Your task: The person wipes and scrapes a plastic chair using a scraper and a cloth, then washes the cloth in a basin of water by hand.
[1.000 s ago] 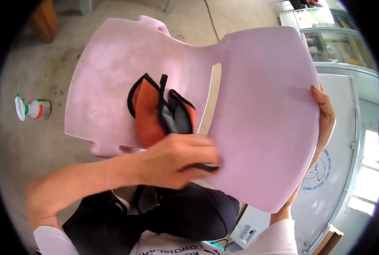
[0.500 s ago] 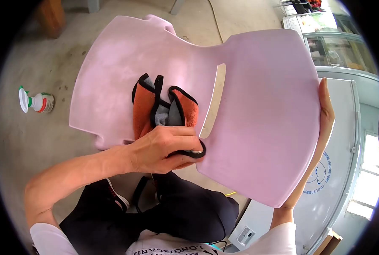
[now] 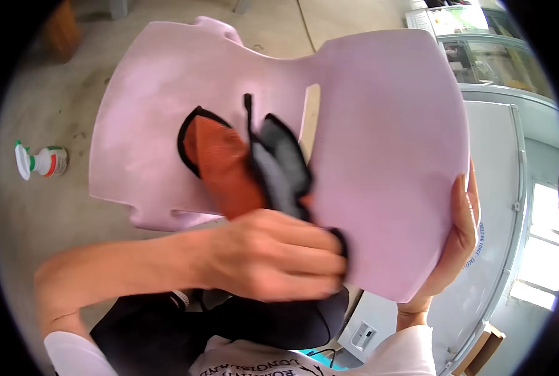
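Observation:
A pink plastic chair seat shell [image 3: 392, 138], with a long slot between seat and back, fills the middle of the view. My left hand [image 3: 273, 257] is closed round an orange and grey cloth [image 3: 223, 169] with black edging, partly blurred by motion. The cloth lies across the lower middle of the shell, beside the slot. At the right, my right hand [image 3: 464, 238] grips the shell's outer edge, thumb on the near face and the other fingers mostly hidden behind it.
A spray bottle [image 3: 44, 161] with a green and white head is on the concrete floor [image 3: 60, 213] at the left. To the right are a white chest freezer [image 3: 498, 188] and a glass-fronted cabinet [image 3: 492, 59]. A wooden leg [image 3: 61, 31] stands at the upper left.
My left hand has moved right and toward my body, dragging the cloth along the shell. The shell has shifted slightly left, and my right hand has slid lower on its edge.

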A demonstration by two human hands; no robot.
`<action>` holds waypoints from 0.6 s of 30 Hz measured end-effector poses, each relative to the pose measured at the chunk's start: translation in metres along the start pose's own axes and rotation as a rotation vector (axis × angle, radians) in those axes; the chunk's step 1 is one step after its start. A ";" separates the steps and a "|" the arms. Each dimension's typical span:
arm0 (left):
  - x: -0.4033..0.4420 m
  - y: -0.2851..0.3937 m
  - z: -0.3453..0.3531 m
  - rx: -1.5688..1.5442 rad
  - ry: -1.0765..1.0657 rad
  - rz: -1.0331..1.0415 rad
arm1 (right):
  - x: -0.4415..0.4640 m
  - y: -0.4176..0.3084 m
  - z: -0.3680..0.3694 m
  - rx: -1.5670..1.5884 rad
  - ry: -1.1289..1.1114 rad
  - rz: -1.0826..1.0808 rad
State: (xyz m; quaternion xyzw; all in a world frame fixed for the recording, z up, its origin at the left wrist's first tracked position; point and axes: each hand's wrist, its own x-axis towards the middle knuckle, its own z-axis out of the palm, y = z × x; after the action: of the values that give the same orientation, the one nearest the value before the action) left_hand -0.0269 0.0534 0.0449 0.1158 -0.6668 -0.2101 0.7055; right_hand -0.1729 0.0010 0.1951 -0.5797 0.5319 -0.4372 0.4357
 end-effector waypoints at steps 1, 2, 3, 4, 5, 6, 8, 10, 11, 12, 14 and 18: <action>-0.016 -0.001 -0.008 -0.006 0.003 0.007 | 0.001 0.000 -0.003 -0.008 -0.034 -0.024; -0.022 0.000 -0.019 0.072 -0.055 -0.081 | 0.002 -0.001 -0.005 -0.015 -0.068 -0.048; -0.027 -0.001 -0.024 0.157 -0.115 -0.170 | 0.002 -0.002 -0.006 -0.014 -0.050 -0.040; -0.030 0.000 -0.021 0.155 -0.086 -0.142 | 0.002 -0.001 -0.005 -0.012 -0.035 -0.033; -0.019 0.003 -0.014 0.147 -0.052 -0.120 | 0.002 0.000 -0.004 -0.014 -0.025 -0.019; -0.005 0.003 0.000 0.135 0.037 -0.015 | 0.001 0.002 -0.003 -0.016 -0.015 -0.006; 0.032 0.016 0.013 -0.027 0.004 -0.037 | 0.002 0.003 0.002 0.049 -0.008 -0.050; 0.040 0.010 0.027 0.002 0.101 0.067 | 0.002 0.004 0.006 0.000 0.014 -0.054; 0.034 0.009 0.025 -0.025 0.094 0.047 | 0.002 0.003 0.005 -0.060 0.037 -0.057; 0.028 0.007 0.023 -0.053 0.088 0.026 | 0.002 0.001 0.004 -0.121 0.059 -0.059; -0.002 0.002 -0.005 0.086 -0.045 0.021 | 0.003 0.002 -0.002 -0.073 -0.006 -0.092; -0.011 0.006 -0.012 0.232 -0.081 -0.064 | 0.004 0.005 -0.004 0.004 -0.034 -0.096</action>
State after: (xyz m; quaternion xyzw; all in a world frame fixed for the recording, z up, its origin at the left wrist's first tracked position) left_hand -0.0150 0.0622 0.0366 0.2094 -0.7107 -0.1584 0.6527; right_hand -0.1777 -0.0036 0.1914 -0.6111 0.4950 -0.4489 0.4243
